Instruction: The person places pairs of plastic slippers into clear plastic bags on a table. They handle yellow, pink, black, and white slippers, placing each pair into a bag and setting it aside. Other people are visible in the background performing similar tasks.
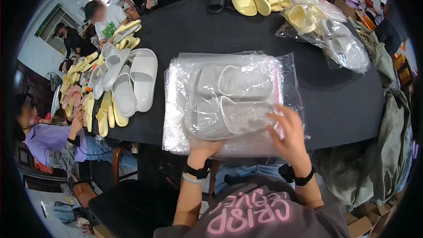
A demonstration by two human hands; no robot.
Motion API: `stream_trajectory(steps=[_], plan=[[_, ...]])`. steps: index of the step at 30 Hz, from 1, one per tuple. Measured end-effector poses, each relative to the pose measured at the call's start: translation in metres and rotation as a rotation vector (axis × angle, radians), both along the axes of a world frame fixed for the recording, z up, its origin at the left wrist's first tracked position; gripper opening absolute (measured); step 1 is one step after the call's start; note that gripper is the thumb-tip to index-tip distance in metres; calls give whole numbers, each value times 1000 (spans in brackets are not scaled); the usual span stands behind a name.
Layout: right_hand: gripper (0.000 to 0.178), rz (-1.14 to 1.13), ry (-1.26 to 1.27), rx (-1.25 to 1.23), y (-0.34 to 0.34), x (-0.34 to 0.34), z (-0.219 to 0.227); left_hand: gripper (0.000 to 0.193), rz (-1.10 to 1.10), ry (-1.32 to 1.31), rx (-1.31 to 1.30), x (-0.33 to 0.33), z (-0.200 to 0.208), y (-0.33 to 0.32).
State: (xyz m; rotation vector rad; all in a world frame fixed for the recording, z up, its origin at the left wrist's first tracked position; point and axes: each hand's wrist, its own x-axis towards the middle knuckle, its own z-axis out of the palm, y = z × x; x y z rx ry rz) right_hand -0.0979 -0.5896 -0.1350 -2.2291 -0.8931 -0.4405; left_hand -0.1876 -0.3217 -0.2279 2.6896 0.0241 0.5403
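Note:
A pair of light grey slide slippers lies side by side within a clear plastic bag in front of me, on a stack of flat clear bags. My left hand is at the near edge, against the near slipper's toe part. Its fingers are hidden beneath the slipper and plastic, so their grip does not show. At the bag's right end, by a pink strip, my right hand has its fingers spread, slightly blurred. Those fingertips are over or close to the plastic; whether they touch it is unclear.
Loose grey slippers and several yellow ones are heaped at left on the black table. Yellow slippers stand at the far edge. Bagged slippers lie far right. Other people sit around the table's left and far sides.

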Motion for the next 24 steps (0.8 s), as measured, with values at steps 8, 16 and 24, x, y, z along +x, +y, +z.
stream_trajectory(steps=[8, 16, 24], plan=[[60, -55, 654, 425, -53, 18, -24, 51, 133, 254, 186, -14, 38, 29], [51, 307, 894, 451, -65, 25, -29, 36, 402, 117, 342, -66, 55, 77], [63, 271, 1110, 266, -42, 94, -1, 39, 352, 207, -131, -22, 58, 77]])
